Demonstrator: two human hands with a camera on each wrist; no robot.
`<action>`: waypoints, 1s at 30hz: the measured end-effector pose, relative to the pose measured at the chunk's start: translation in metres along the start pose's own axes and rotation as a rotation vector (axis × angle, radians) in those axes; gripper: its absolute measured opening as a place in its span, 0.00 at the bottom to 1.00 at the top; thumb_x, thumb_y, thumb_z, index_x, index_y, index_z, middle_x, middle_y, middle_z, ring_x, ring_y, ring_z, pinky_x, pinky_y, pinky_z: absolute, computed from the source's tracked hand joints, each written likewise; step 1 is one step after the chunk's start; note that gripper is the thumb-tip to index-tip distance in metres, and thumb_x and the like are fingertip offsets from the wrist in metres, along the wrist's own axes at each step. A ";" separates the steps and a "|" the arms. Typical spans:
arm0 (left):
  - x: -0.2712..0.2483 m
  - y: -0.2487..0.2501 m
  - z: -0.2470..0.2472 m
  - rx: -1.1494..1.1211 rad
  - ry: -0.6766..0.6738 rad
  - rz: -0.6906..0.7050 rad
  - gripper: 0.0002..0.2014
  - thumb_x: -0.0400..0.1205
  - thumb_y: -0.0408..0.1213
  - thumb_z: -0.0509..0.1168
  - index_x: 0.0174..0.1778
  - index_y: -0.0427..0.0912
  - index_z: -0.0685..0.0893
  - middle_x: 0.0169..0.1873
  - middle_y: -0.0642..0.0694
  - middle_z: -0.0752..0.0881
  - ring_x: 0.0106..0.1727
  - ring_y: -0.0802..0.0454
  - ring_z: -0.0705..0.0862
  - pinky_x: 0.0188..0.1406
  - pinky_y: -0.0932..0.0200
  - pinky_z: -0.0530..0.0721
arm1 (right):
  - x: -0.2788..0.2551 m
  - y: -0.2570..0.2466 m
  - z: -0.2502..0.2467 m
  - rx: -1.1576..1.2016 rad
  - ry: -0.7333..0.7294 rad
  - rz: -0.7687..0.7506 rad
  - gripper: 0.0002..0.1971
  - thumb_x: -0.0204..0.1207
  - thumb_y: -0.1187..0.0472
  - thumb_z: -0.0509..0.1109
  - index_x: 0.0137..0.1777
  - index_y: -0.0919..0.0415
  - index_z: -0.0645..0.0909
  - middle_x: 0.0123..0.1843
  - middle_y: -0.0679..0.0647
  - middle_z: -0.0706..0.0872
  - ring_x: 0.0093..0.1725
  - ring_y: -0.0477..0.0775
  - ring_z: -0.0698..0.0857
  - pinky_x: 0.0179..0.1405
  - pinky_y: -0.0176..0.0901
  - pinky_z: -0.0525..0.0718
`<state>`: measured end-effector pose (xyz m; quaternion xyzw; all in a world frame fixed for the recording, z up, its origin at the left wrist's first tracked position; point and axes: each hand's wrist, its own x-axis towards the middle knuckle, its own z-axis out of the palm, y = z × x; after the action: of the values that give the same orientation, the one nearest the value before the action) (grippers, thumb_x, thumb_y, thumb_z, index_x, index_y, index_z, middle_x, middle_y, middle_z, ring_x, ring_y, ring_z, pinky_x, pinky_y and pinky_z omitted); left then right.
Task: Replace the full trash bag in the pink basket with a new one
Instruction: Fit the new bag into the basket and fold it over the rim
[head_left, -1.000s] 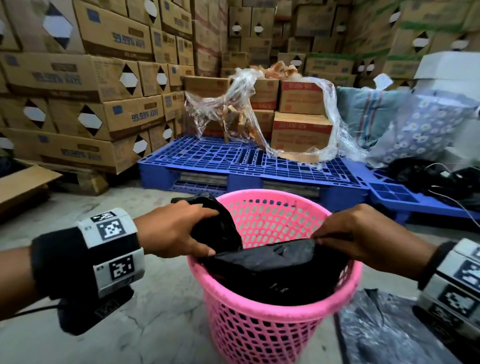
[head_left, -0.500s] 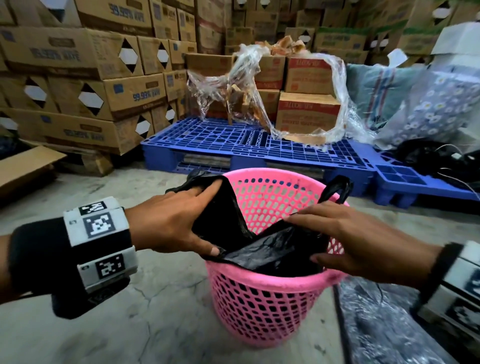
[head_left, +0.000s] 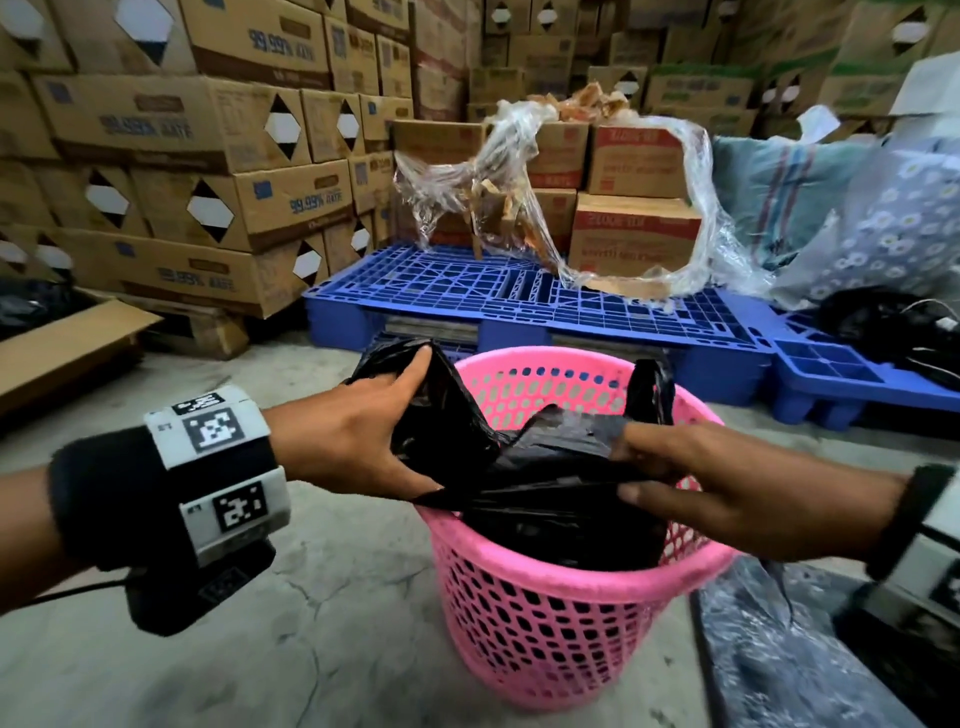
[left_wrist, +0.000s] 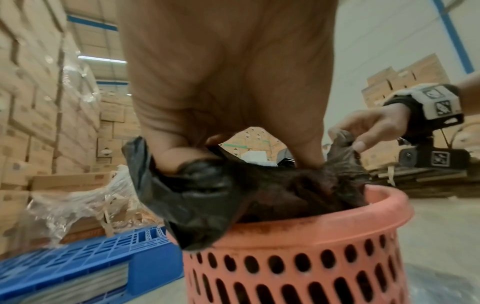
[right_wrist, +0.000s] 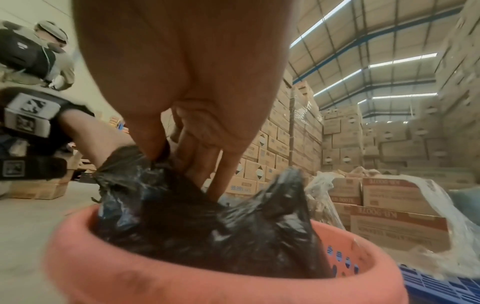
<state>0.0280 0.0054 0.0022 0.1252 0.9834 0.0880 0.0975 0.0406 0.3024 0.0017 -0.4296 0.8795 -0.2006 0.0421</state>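
Note:
A pink perforated basket (head_left: 550, 618) stands on the concrete floor in front of me, with a black trash bag (head_left: 540, 483) lying in its mouth. My left hand (head_left: 358, 431) holds the bag's left edge over the near-left rim, fingers inside the film and thumb under it. My right hand (head_left: 670, 467) pinches the bag's right edge between thumb and fingers above the basket. In the left wrist view the bag (left_wrist: 197, 197) drapes over the rim (left_wrist: 337, 224). In the right wrist view my fingers (right_wrist: 197, 164) press into the crumpled bag (right_wrist: 207, 222). One bag handle (head_left: 649, 389) sticks up at the far rim.
A blue plastic pallet (head_left: 519, 296) lies just behind the basket, carrying cardboard boxes (head_left: 634, 228) and loose clear wrap (head_left: 488, 182). Tall stacks of cartons (head_left: 182, 156) fill the left. A dark plastic sheet (head_left: 779, 654) lies on the floor at the right.
Both hands have pulled the bag's mouth wider across the basket. The left hand's fingers went into the bag's left edge; the right hand shifted along the right edge. The view dipped toward the basket.

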 end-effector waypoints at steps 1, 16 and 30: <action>-0.003 -0.002 0.003 -0.010 0.025 0.014 0.63 0.63 0.67 0.70 0.79 0.50 0.31 0.78 0.45 0.65 0.76 0.47 0.66 0.73 0.57 0.69 | -0.007 -0.003 -0.002 0.016 0.000 -0.020 0.09 0.78 0.48 0.59 0.45 0.51 0.74 0.39 0.45 0.84 0.38 0.45 0.82 0.38 0.45 0.82; -0.036 0.002 0.061 0.125 0.323 0.212 0.33 0.59 0.74 0.62 0.50 0.55 0.66 0.43 0.56 0.75 0.43 0.47 0.82 0.33 0.51 0.77 | -0.068 0.007 0.025 -0.392 0.053 0.317 0.29 0.72 0.29 0.37 0.36 0.48 0.71 0.22 0.44 0.71 0.31 0.52 0.85 0.30 0.50 0.81; -0.028 -0.025 0.087 -0.536 0.272 0.267 0.19 0.64 0.60 0.69 0.34 0.46 0.86 0.27 0.48 0.90 0.30 0.58 0.87 0.29 0.70 0.80 | -0.078 0.037 0.026 0.048 0.033 0.741 0.25 0.76 0.47 0.68 0.22 0.61 0.82 0.21 0.55 0.88 0.20 0.49 0.86 0.24 0.37 0.83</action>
<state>0.0670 -0.0128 -0.0817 0.2102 0.9041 0.3717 -0.0178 0.0687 0.3750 -0.0440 -0.0774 0.9710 -0.1989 0.1078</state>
